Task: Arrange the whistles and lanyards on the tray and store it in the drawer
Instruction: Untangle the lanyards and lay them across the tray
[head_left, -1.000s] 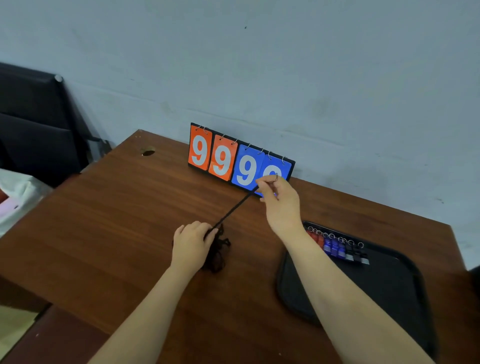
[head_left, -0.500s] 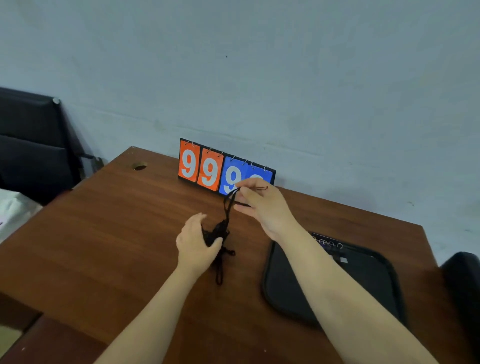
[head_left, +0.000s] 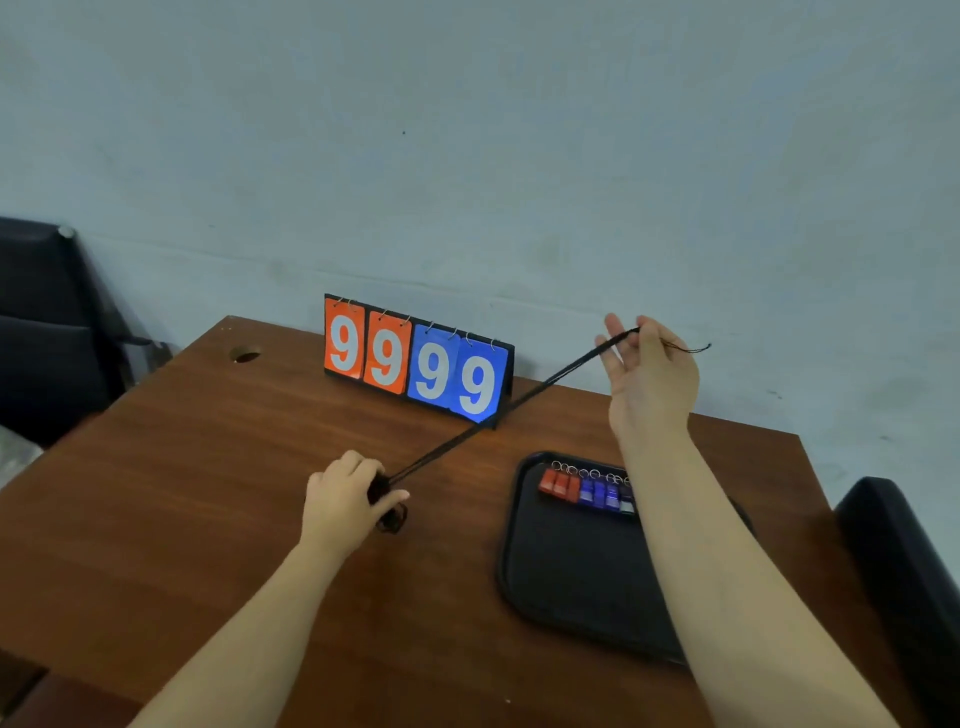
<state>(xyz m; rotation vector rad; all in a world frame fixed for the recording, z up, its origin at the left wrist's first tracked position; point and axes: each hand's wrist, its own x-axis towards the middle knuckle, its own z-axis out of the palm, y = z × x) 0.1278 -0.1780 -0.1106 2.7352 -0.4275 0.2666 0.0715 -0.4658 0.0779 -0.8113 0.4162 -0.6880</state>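
A black lanyard (head_left: 498, 413) runs taut from a tangled black bundle on the table up to the right. My left hand (head_left: 345, 496) presses down on that bundle of lanyards. My right hand (head_left: 647, 376) is raised above the table's far edge and pinches the lanyard's upper end, whose thin tip sticks out to the right. A black tray (head_left: 566, 587) lies on the table at the right. Along its far edge stands a row of red and blue whistles (head_left: 584, 488) with metal rings; my right forearm hides the row's right end.
An orange and blue flip scoreboard (head_left: 415, 361) reading 9999 stands at the back of the wooden table (head_left: 182, 493) against the wall. A cable hole (head_left: 244, 355) is at the far left corner. Black chairs (head_left: 904, 582) stand at both sides.
My right hand has pulled one lanyard out of the bundle, rising up and to the right until the cord is taut. My left hand stays on the bundle.
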